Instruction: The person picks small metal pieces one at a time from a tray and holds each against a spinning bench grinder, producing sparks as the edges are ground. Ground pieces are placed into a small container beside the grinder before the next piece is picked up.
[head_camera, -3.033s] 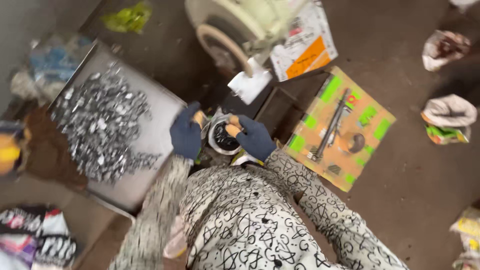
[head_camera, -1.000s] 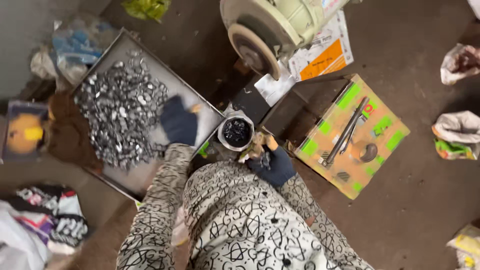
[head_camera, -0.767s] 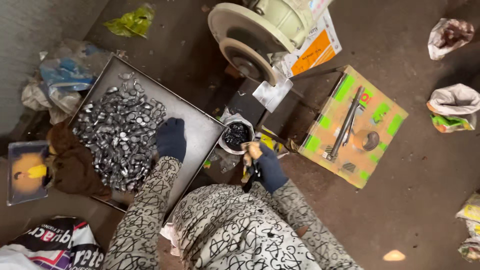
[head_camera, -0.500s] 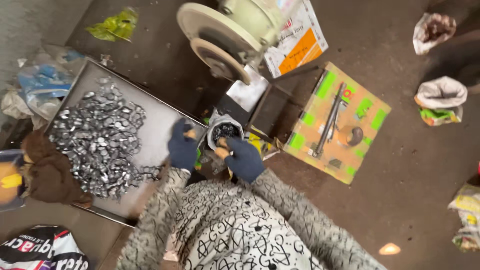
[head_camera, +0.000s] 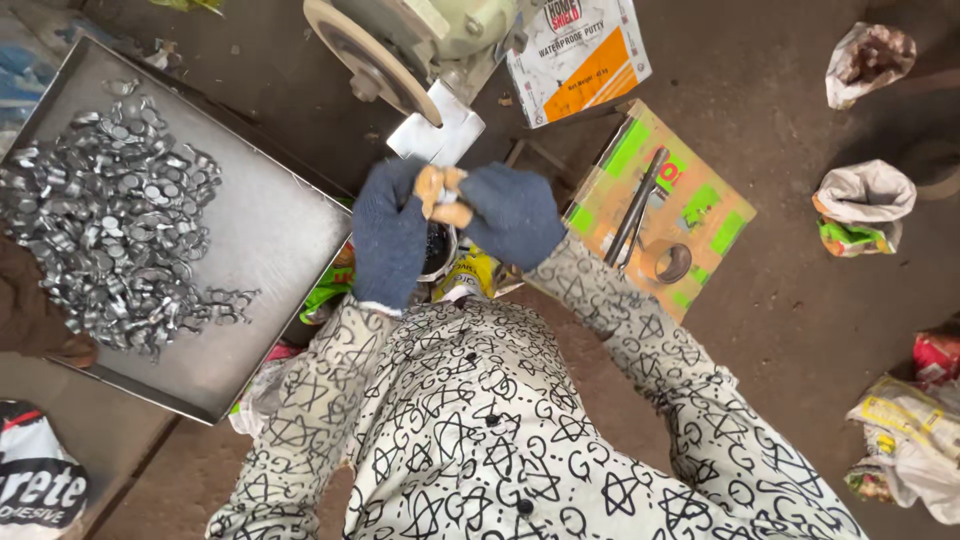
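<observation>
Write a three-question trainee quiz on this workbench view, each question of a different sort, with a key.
1. True or false: the metal tray holds a heap of small silvery metal pieces.
2. What covers the left hand and right hand?
A. dark blue knit gloves
B. nothing
C. yellow rubber gloves
3. Fill in: the long metal tool lies on a ______ box.

Key: 1 true; 2 A; 3 cardboard.

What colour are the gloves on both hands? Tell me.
Dark blue knit gloves on the left hand and right hand, bare fingertips showing; the head view shows them best.
</observation>
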